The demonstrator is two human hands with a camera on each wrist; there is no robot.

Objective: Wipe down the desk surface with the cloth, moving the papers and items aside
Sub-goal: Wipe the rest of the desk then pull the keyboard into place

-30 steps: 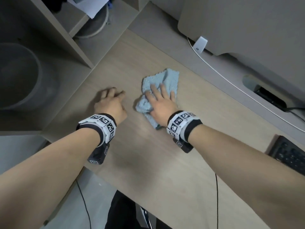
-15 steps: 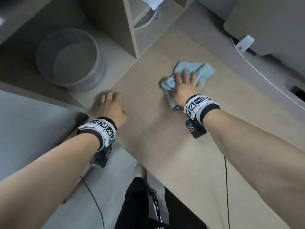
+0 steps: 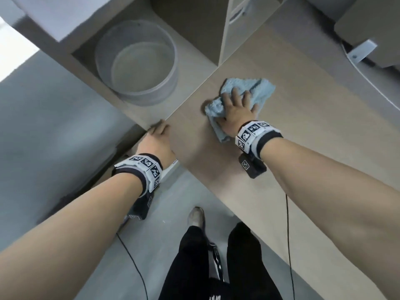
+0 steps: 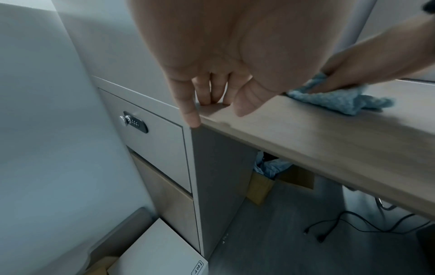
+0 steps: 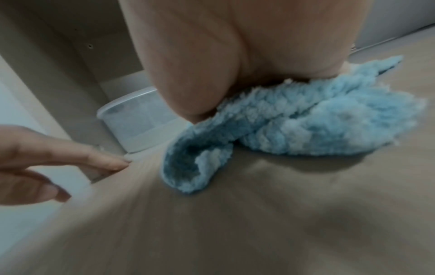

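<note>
A crumpled light blue cloth [image 3: 259,89] lies on the wooden desk [image 3: 303,148] near its left edge. My right hand [image 3: 237,105] presses down on it with fingers spread flat. The right wrist view shows my palm on top of the fluffy cloth [image 5: 294,126]. My left hand [image 3: 158,137] rests at the desk's front-left corner, straight fingers [image 4: 188,111] touching the edge and holding nothing. From the left wrist, the cloth [image 4: 341,101] sits under my right hand [image 4: 353,74], further along the desk [image 4: 329,141].
A round grey bin [image 3: 138,68] stands in the recess left of the desk, behind a shelf divider [image 3: 229,29]. A white cable [image 3: 368,83] and clip [image 3: 360,51] run along the back right. Below the corner are a lock drawer [image 4: 150,134], a cardboard box [image 4: 261,186] and floor cables [image 4: 341,225].
My left hand has slid from beside the cloth back to the desk's front-left corner. My right hand has stayed on the cloth while wiping, and the head view has swung left.
</note>
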